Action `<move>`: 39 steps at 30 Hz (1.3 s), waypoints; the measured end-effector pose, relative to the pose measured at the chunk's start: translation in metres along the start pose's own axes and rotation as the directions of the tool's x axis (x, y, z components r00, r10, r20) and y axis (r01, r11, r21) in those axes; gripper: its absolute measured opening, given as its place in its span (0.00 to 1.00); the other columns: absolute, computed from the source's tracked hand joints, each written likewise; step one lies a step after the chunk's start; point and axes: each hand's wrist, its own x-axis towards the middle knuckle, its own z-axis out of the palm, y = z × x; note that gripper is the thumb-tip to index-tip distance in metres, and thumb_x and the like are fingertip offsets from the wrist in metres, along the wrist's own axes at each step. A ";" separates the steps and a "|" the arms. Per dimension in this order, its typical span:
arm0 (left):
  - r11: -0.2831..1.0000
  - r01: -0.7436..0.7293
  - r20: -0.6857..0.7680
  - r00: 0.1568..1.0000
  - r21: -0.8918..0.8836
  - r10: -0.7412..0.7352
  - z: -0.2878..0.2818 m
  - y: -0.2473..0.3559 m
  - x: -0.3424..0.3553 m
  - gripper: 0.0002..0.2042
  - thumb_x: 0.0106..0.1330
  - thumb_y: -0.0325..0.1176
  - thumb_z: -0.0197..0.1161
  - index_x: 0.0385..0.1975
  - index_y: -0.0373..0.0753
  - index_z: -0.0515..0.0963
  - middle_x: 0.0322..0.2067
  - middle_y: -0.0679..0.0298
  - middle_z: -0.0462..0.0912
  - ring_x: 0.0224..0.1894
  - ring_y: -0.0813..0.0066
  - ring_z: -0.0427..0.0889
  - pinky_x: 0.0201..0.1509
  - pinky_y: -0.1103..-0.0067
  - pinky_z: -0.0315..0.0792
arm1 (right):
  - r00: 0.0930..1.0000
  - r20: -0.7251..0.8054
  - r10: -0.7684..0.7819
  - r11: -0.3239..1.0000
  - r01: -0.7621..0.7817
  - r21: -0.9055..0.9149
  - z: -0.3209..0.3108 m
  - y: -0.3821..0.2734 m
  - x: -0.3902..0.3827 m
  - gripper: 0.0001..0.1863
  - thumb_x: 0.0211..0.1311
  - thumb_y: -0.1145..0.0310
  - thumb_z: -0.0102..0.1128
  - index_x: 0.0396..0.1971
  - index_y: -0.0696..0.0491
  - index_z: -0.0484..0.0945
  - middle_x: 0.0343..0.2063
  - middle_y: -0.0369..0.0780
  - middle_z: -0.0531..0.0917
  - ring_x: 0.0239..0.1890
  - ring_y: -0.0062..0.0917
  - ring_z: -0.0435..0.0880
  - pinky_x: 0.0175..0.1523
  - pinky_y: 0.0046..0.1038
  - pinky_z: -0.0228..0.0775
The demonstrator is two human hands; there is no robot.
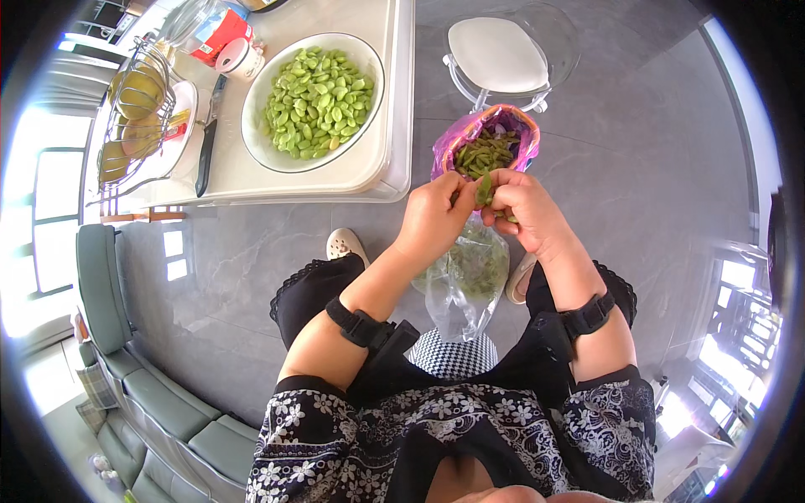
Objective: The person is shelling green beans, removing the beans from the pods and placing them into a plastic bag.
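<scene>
Between my two hands is a green bean pod point(484, 191), pinched by the fingertips from both sides. My left hand point(432, 216) is closed on the pod's left side. My right hand point(527, 208) grips its other side, with a few more green bits tucked under the curled fingers. Just beyond my hands stands a purple bag point(449, 142), its mouth turned open, holding many green pods point(486, 155). Below my hands sits a clear plastic bag point(457, 289) with green stuff inside, perhaps empty shells. On the table at the left, a white bowl point(251, 130) holds a heap of shelled green beans point(314, 101).
The pale table point(335, 184) also carries a black-handled knife point(205, 159), a wire fruit basket point(138, 126), a small cup point(239, 60) and a clear jar point(189, 29). A white-seated chair point(499, 54) stands ahead. A grey-green sofa point(168, 402) lies at lower left.
</scene>
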 end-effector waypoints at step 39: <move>0.547 0.648 0.610 0.739 -0.529 -0.285 -0.031 0.006 0.007 0.16 0.65 0.44 0.45 0.28 0.36 0.70 0.19 0.66 0.70 0.12 0.84 0.63 0.11 0.88 0.54 | 0.983 -0.055 -0.175 0.971 0.163 -0.177 -0.002 -0.025 -0.012 0.05 0.50 0.70 0.58 0.24 0.55 0.75 0.14 0.28 0.69 0.15 0.09 0.63 0.17 0.12 0.50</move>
